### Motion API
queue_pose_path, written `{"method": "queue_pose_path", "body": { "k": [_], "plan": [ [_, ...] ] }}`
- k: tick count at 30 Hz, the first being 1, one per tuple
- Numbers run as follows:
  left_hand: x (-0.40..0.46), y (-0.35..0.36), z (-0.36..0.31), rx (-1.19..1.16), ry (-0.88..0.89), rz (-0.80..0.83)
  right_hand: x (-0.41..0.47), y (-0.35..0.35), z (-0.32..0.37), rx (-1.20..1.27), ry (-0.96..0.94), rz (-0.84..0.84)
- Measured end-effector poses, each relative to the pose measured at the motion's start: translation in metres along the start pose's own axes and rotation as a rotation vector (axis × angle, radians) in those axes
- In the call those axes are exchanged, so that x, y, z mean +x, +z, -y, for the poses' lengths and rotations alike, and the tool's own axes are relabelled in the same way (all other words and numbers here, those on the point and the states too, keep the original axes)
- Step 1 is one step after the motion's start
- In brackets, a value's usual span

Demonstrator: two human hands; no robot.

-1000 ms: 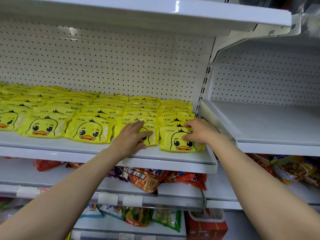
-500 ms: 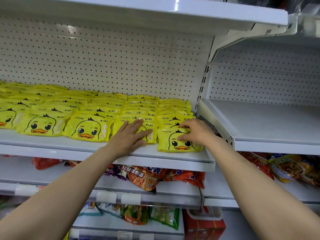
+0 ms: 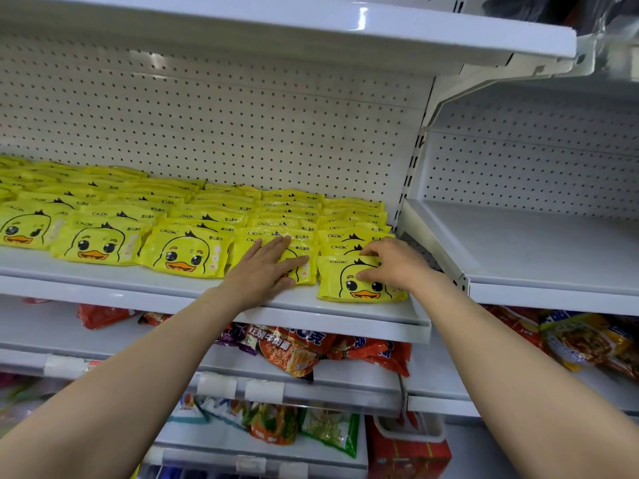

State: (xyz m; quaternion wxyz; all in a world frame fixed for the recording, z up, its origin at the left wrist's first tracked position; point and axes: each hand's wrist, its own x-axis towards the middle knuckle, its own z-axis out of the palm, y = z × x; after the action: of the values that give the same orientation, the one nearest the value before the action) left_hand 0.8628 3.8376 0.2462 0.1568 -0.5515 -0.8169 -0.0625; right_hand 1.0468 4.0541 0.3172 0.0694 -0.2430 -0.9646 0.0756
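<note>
right hand [image 3: 394,266] grips the end pack [image 3: 363,292], thumb pressed on the printed duck and fingers curled over the pack's back edge. this pack lies flat at the front right corner of the shelf [image 3: 155,288], foremost in the last column. left hand [image 3: 264,273] lies palm down with fingers straight and a little apart, resting on the next pack [image 3: 306,271], which sits just beside the end pack along the shelf's front edge; the heel of the hand is on bare shelf. more duck packs [image 3: 186,252] cover the shelf in overlapping columns, back toward the pegboard [image 3: 242,133] and out to the left edge. noodle bags [image 3: 294,354] lie on the level below. a white side shelf [image 3: 536,243] adjoins on the right.
</note>
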Motion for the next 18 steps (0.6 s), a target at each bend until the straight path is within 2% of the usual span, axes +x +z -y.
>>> {"method": "queue_pose_path", "body": {
  "k": [7, 13, 18],
  "plan": [
    [-0.001, -0.027, -0.013, -0.022, -0.14, 0.051, -0.005, -0.007, 0.013, -0.127, -0.029, 0.01],
    [-0.013, -0.079, -0.015, -0.162, -0.328, -0.01, -0.005, -0.037, 0.053, -0.209, -0.113, -0.057],
    [-0.046, -0.128, 0.002, -0.132, -0.366, -0.09, -0.014, -0.061, 0.111, -0.207, -0.234, -0.182]
  ]
}}
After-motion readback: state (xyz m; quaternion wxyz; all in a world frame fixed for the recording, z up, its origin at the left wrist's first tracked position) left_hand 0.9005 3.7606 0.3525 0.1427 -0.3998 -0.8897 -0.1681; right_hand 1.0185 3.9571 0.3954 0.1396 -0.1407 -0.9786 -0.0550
